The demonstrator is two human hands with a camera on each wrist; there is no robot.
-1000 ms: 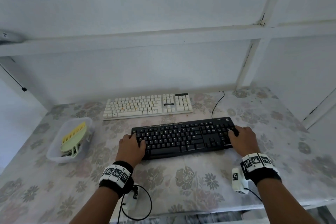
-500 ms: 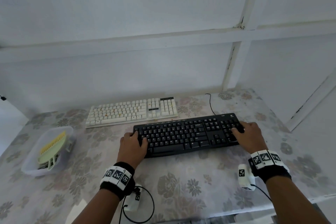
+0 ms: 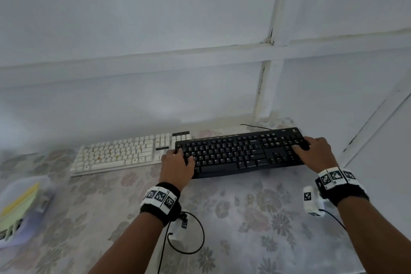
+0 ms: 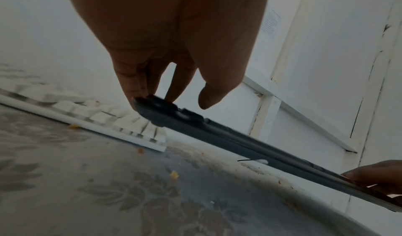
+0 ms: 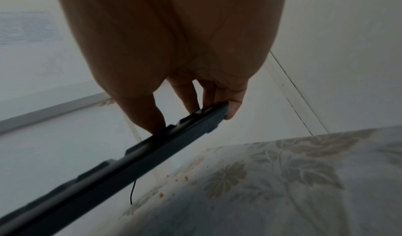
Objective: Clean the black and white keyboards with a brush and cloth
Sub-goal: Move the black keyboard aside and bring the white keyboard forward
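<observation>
Floral-patterned cloth covers the table (image 3: 255, 213) that fills the lower half of my head view, with white panelled wall behind it. Nearest me, at the lower left edge, I see a clear plastic tub (image 3: 45, 198), blurred, holding a yellow-bristled brush (image 3: 21, 202) with a pale green body. Past the wrist bands, my left hand (image 3: 178, 165) sits just left of centre, gripping the left end of the black keyboard (image 3: 240, 153), thumb on the keys and fingers curled under the edge. My right hand (image 3: 315, 153), at centre right, grips the right end the same way. From the left wrist camera the fingertips (image 4: 139, 92) pinch the keyboard's corner, and the board hangs clear of the cloth, with orange crumbs (image 4: 174, 174) scattered on the cloth beneath it. The right wrist camera shows the same: fingers (image 5: 230, 109) wrapped round the far corner, board off the table, more crumbs below. Beyond my left hand, at centre left, the white keyboard (image 3: 124, 153) lies flat on the cloth, its right end hidden behind the black one's left end. A thin black cable (image 3: 255, 127) runs from behind the black keyboard towards the wall.
</observation>
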